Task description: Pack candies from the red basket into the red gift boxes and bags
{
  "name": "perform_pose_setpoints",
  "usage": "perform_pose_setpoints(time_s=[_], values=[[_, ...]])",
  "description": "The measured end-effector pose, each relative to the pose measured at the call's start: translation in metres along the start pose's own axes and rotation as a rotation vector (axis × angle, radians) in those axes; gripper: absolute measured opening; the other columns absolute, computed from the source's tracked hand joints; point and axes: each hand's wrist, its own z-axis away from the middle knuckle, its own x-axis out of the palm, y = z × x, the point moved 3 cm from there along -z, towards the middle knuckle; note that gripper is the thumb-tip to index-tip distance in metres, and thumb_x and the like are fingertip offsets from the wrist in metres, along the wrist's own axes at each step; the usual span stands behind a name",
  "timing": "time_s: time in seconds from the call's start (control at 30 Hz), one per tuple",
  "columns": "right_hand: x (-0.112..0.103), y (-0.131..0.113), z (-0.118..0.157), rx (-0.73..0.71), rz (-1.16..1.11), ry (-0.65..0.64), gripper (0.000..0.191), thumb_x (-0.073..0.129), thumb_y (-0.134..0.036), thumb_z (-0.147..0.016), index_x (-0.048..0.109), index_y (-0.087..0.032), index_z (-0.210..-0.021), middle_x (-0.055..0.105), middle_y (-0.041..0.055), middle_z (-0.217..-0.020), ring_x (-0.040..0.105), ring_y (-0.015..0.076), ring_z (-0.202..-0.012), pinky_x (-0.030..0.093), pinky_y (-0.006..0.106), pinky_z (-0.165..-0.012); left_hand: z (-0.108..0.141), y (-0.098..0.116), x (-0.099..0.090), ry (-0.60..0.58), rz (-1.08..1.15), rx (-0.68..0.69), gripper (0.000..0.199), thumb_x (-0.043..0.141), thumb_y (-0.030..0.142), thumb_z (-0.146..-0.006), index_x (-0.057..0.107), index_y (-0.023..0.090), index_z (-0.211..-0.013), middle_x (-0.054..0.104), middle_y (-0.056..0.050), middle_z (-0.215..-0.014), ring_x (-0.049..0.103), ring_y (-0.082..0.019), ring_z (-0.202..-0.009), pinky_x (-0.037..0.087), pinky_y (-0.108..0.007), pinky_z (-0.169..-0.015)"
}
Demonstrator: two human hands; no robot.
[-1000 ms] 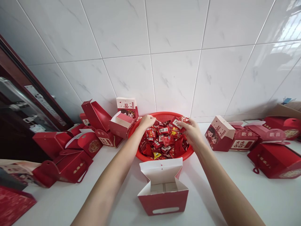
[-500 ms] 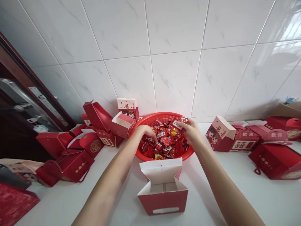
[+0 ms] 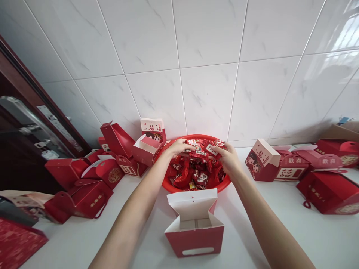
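Note:
A red plastic basket (image 3: 168,185) full of wrapped candies (image 3: 201,177) stands against the tiled wall. Over its left half, my left hand (image 3: 179,147) is closed on red-wrapped candies (image 3: 194,143). My right hand (image 3: 227,155) grips candy packets (image 3: 211,150) above the basket's right side, its fingers pinched round them. Nearest to me, in front of the basket, an open red box (image 3: 195,239) stands upright with its white inside showing and its flaps spread; the part of its floor in view is bare.
Several red boxes, some open (image 3: 89,198), crowd the left side beside a dark door frame (image 3: 42,97). More boxes (image 3: 291,168) stand on the right. A pale carton (image 3: 340,132) is at the far right. A red patterned item (image 3: 19,243) lies at lower left.
My left hand has risen from among the candies and now holds some above the basket. My right hand stays nearly in place with its packets. The candies in the basket have shifted.

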Motion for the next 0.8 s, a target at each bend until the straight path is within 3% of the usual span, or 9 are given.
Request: perform_pose_setpoints(time_s=[0.13, 0.33, 0.47, 0.6, 0.8], values=[[0.0, -0.002, 0.001, 0.001, 0.009, 0.002, 0.028, 0.085, -0.027, -0.06, 0.069, -0.02, -0.083, 0.076, 0.0014, -0.08, 0.072, 0.0201, -0.07, 0.063, 0.03, -0.058, 0.001, 0.002, 0.001, 0.015, 0.021, -0.071, 0.042, 0.094, 0.03, -0.05, 0.075, 0.019, -0.086, 0.078, -0.003, -0.088, 0.07, -0.02, -0.083, 0.054, -0.031, -0.078], [0.002, -0.007, 0.004, 0.009, 0.009, 0.05, 0.025, 0.081, -0.021, -0.061, 0.068, -0.02, -0.082, 0.074, 0.0003, -0.076, 0.072, 0.0201, -0.069, 0.062, 0.029, -0.052, -0.003, -0.006, -0.006, 0.098, -0.125, -0.129, 0.021, 0.083, 0.036, -0.068, 0.072, 0.02, -0.077, 0.073, 0.001, -0.076, 0.063, -0.015, -0.071, 0.048, -0.027, -0.068], [0.003, -0.008, 0.005, 0.011, 0.005, 0.063, 0.024, 0.08, -0.021, -0.061, 0.068, -0.02, -0.081, 0.074, 0.0007, -0.075, 0.071, 0.0194, -0.067, 0.062, 0.028, -0.051, -0.008, -0.007, -0.007, 0.104, -0.098, -0.087, 0.016, 0.08, 0.021, -0.067, 0.071, 0.019, -0.08, 0.071, 0.001, -0.073, 0.063, -0.014, -0.068, 0.049, -0.028, -0.071], [0.003, -0.008, 0.004, 0.003, 0.002, 0.068, 0.027, 0.081, -0.022, -0.06, 0.067, -0.019, -0.082, 0.074, 0.0009, -0.077, 0.07, 0.0192, -0.068, 0.062, 0.029, -0.052, -0.01, -0.003, -0.005, 0.073, -0.042, -0.009, 0.027, 0.078, 0.012, -0.065, 0.072, 0.018, -0.09, 0.075, -0.002, -0.086, 0.068, -0.014, -0.078, 0.052, -0.03, -0.084], [0.002, -0.007, 0.002, 0.001, 0.019, 0.069, 0.026, 0.081, -0.023, -0.06, 0.066, -0.02, -0.081, 0.074, 0.001, -0.077, 0.071, 0.0207, -0.069, 0.063, 0.031, -0.053, -0.011, -0.006, -0.006, 0.042, -0.089, -0.005, 0.017, 0.081, 0.026, -0.069, 0.075, 0.017, -0.081, 0.075, -0.003, -0.08, 0.067, -0.017, -0.074, 0.052, -0.032, -0.078]])
